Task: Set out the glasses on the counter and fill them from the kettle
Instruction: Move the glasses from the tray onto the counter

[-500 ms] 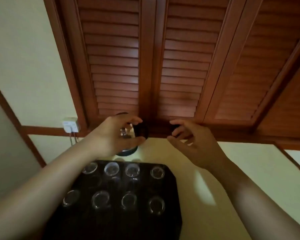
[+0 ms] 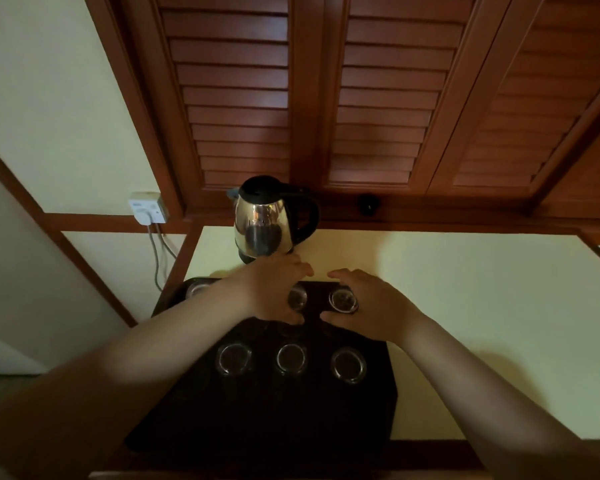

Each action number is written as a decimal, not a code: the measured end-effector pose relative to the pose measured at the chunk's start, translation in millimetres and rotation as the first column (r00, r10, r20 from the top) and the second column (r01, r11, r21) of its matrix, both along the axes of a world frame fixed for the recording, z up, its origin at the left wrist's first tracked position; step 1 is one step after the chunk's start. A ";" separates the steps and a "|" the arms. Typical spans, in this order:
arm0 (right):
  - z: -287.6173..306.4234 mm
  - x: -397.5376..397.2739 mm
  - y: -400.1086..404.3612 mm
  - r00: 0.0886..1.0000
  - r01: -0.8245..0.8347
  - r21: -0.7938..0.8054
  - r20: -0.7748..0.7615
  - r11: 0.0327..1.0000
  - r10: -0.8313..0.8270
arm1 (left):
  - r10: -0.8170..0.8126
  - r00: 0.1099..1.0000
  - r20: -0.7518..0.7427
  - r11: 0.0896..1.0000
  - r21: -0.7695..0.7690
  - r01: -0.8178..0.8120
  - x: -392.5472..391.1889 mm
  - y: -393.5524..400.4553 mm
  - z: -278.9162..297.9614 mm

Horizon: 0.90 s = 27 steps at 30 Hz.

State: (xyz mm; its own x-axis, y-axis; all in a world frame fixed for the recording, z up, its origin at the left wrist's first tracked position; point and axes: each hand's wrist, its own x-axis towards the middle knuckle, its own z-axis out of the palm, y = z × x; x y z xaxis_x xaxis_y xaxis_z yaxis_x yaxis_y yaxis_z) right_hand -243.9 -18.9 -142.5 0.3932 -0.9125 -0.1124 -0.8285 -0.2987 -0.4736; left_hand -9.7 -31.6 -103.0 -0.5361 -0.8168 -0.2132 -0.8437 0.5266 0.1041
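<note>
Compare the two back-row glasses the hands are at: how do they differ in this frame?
The glass at the left hand is partly hidden by that hand's fingers; the glass at the right hand shows its whole rim. The first sits nearer the kettle; the second is the row's right end. Both stand upright on the dark tray, each flanked by thumb and fingers.

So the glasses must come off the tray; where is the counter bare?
Bare counter lies right of the tray, up to the shutters. A small patch sits right of the kettle. The tray is crowded with glasses and both hands.
</note>
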 end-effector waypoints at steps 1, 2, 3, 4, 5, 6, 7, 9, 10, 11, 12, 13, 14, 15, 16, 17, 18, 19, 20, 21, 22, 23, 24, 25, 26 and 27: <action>-2.3 1.3 -1.7 0.999 -0.012 0.009 -0.029 1.000 0.012 | -0.008 0.997 0.075 1.000 0.020 0.007 -4.7 -2.1 -0.7; -5.9 0.7 -3.2 0.998 -0.028 0.010 -0.055 1.000 0.028 | -0.009 0.991 0.132 0.998 0.058 0.001 -10.7 -4.0 -2.3; -7.3 -0.1 -4.0 0.997 -0.041 0.001 -0.072 0.999 0.041 | -0.008 0.984 0.178 0.995 0.101 -0.010 -16.4 -5.6 -2.9; -9.8 -2.1 -5.9 0.996 -0.051 -0.007 -0.074 0.999 0.051 | -0.012 0.976 0.219 0.991 0.129 -0.017 -22.0 -6.8 -3.4; -11.9 -5.1 -7.9 0.997 -0.058 -0.009 -0.052 0.998 0.058 | -0.022 0.968 0.249 0.988 0.150 -0.016 -26.4 -7.9 -4.0; -13.6 -9.3 -11.1 0.998 -0.060 -0.003 -0.023 0.998 0.060 | -0.039 0.962 0.271 0.987 0.162 -0.006 -30.2 -9.5 -4.5; -13.9 -14.5 -13.6 0.998 -0.062 0.003 0.004 0.998 0.062 | -0.057 0.957 0.284 0.985 0.170 0.008 -32.9 -11.2 -5.2; -14.4 -28.7 -18.7 0.996 -0.054 0.002 0.074 0.999 0.054 | -0.050 0.956 0.289 0.981 0.192 -0.007 -36.8 -15.8 -3.6; -14.1 -37.2 -20.2 0.991 -0.034 -0.005 0.127 0.999 0.034 | -0.020 0.960 0.279 0.979 0.199 -0.038 -36.9 -17.6 -0.6; -11.2 -46.5 -20.8 0.982 0.002 -0.008 0.190 1.000 0.000 | 0.020 0.966 0.258 0.977 0.201 -0.074 -36.2 -19.8 3.2; -7.3 -56.8 -21.3 0.964 0.049 -0.006 0.262 0.999 -0.046 | 0.064 0.972 0.224 0.975 0.193 -0.108 -34.6 -21.7 7.8; -2.5 -68.0 -22.0 0.934 0.102 0.005 0.343 0.995 -0.098 | 0.112 0.979 0.173 0.973 0.183 -0.143 -32.5 -23.3 12.8; 2.3 -79.7 -23.9 0.891 0.156 0.026 0.428 0.987 -0.152 | 0.166 0.981 0.100 0.967 0.177 -0.181 -30.2 -24.6 17.9; 7.9 -91.2 -26.0 0.831 0.203 0.075 0.513 0.976 -0.212 | 0.226 0.974 0.005 0.957 0.185 -0.223 -28.4 -25.8 23.0; 14.4 -102.7 -28.4 0.745 0.238 0.163 0.602 0.957 -0.288 | 0.288 0.951 -0.111 0.943 0.205 -0.262 -28.2 -26.4 28.0; 21.7 -112.6 -29.8 0.635 0.244 0.271 0.681 0.931 -0.364 | 0.347 0.909 -0.232 0.928 0.225 -0.297 -29.6 -26.8 32.1; 28.4 -121.7 -30.9 0.518 0.223 0.370 0.739 0.902 -0.432 | 0.402 0.843 -0.358 0.912 0.242 -0.333 -32.6 -26.5 36.4; 33.9 -130.8 -32.2 0.402 0.184 0.451 0.776 0.874 -0.485 | 0.450 0.755 -0.477 0.892 0.271 -0.361 -37.4 -26.0 38.4; 38.1 -140.5 -33.7 0.292 0.134 0.517 0.794 0.845 -0.532 | 0.488 0.651 -0.581 0.873 0.316 -0.372 -45.0 -24.2 40.4; 42.3 -150.7 -35.5 0.195 0.071 0.559 0.804 0.826 -0.561 | 0.513 0.536 -0.670 0.857 0.362 -0.367 -54.4 -24.1 39.5; 45.5 -160.8 -37.1 0.120 0.001 0.580 0.809 0.815 -0.576 | 0.533 0.414 -0.738 0.841 0.409 -0.355 -65.7 -24.0 38.8; 45.8 -172.2 -39.5 0.070 -0.079 0.587 0.810 0.806 -0.582 | 0.550 0.290 -0.784 0.825 0.456 -0.332 -77.8 -25.2 36.2; 47.0 -181.7 -40.4 0.038 -0.162 0.595 0.801 0.787 -0.597 | 0.575 0.160 -0.803 0.805 0.520 -0.285 -91.2 -25.6 35.4; 46.6 -191.1 -42.1 0.012 -0.247 0.593 0.793 0.766 -0.610 | 0.604 0.050 -0.796 0.785 0.582 -0.213 -104.7 -27.6 33.7; 45.4 -200.1 -44.3 -0.011 -0.310 0.586 0.785 0.749 -0.619 | 0.638 -0.043 -0.769 0.760 0.638 -0.128 -119.0 -29.8 33.5; 43.6 -207.8 -47.3 -0.027 -0.341 0.577 0.783 0.742 -0.621 | 0.661 -0.097 -0.744 0.742 0.667 -0.061 -132.5 -33.0 32.0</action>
State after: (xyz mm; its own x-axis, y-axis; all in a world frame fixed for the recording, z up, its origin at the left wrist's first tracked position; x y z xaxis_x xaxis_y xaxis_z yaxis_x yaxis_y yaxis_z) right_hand -451.7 -66.2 -98.9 0.4061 -0.8933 -0.1925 0.5688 0.4119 -0.7119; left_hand -142.1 -64.6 -71.0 -0.1097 -0.9841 -0.1394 0.1533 -0.1553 0.9759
